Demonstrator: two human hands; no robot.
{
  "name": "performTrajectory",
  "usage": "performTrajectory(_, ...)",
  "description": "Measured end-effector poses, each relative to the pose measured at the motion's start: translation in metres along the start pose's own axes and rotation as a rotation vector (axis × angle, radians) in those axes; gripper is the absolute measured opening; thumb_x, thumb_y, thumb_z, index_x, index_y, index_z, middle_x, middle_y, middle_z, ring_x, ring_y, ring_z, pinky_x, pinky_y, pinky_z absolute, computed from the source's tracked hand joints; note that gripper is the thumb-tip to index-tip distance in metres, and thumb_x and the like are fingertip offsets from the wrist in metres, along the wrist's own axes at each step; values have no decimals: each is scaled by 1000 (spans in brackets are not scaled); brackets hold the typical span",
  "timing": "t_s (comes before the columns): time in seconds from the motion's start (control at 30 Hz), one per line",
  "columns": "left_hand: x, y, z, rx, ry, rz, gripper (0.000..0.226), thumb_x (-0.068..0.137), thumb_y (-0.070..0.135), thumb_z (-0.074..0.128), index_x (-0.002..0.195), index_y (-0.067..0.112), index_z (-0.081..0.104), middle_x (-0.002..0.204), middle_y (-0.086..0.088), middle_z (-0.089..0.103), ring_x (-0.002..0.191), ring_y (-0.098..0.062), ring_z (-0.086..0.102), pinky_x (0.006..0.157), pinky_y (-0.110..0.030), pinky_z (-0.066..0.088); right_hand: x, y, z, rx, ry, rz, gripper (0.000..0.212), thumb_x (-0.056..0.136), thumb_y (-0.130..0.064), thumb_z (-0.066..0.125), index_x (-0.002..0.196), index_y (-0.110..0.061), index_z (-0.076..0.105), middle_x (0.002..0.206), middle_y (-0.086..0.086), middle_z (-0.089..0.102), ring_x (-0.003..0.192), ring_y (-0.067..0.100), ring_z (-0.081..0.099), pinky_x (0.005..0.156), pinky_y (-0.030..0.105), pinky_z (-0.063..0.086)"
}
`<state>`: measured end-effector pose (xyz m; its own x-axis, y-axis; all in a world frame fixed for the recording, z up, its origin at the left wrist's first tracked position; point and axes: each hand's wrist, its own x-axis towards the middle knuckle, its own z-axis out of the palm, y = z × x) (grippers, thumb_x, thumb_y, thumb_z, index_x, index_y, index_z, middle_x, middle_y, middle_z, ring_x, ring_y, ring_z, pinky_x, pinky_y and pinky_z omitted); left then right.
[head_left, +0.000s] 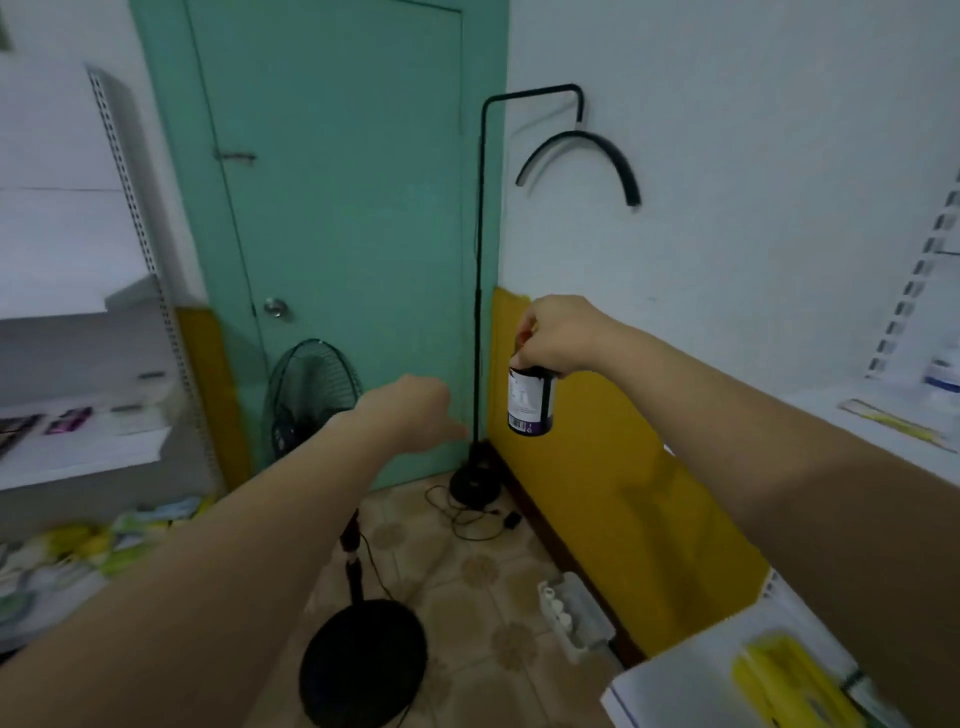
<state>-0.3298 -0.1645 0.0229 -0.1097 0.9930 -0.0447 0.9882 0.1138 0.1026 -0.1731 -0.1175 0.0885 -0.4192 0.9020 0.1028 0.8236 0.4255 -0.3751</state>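
Overhead, right hand (558, 335) grips dark bottle (531, 402); left hand (415, 413) curled, empty.

No wording can be read anywhere. The dark round bottle (543, 410) carries a white and purple paper label (523, 397) with a barcode near its lower edge and fine print above it, all too small and blurred to make out. Print on the purple packets (68, 419) on the grey left shelf (78, 457) is equally illegible.
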Motion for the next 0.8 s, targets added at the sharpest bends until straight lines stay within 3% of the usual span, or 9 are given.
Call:
performTrajectory(0.17, 72, -25, 16, -25, -61, -53, 52, 92, 50, 49, 124, 9, 53, 123, -11, 56, 111, -29, 53, 93, -41, 46, 96, 4, 32, 5, -59, -14, 28, 86, -20, 67, 106, 0, 65, 105, 15, 66, 72, 21, 61, 59, 32, 56)
performTrajectory(0.33, 161, -44, 32, -64, -96, -48, 51, 93, 48, 48, 125, 10, 52, 121, -11, 57, 107, -29, 55, 87, -38, 48, 190, 21, 59, -11, -86, -9, 36, 86, -19, 67, 114, 4, 63, 116, 20, 64, 104, 30, 62, 86, 45, 53)
performTrajectory(0.47, 246, -54, 56, -80, -153, -10, 50, 92, 48, 49, 123, 8, 53, 121, -10, 57, 108, -28, 55, 90, -40, 48, 262, 50, 84, -18, -106, 61, 34, 86, -20, 67, 112, 3, 64, 113, 18, 65, 102, 30, 63, 86, 43, 54)
performTrajectory(0.57, 310, -52, 84, -77, -212, 60, 36, 92, 46, 50, 98, 10, 52, 113, -10, 58, 102, -28, 55, 87, -38, 48, 305, 85, 105, 7, -94, 153, 30, 87, -20, 67, 109, 0, 66, 111, 14, 65, 98, 25, 62, 82, 36, 54)
performTrajectory(0.67, 363, -40, 117, -55, -315, 154, 27, 93, 40, 49, 94, 13, 54, 103, -7, 57, 100, -27, 56, 80, -32, 44, 342, 124, 124, 13, -117, 260, 32, 88, -19, 65, 112, 3, 64, 114, 18, 65, 106, 28, 61, 85, 40, 52)
performTrajectory(0.8, 433, -12, 160, -18, -399, 273, 28, 93, 40, 48, 85, 13, 52, 104, -8, 61, 95, -27, 59, 80, -35, 50, 379, 184, 147, 47, -143, 418, 36, 88, -18, 65, 117, 4, 59, 117, 20, 62, 109, 31, 59, 88, 46, 51)
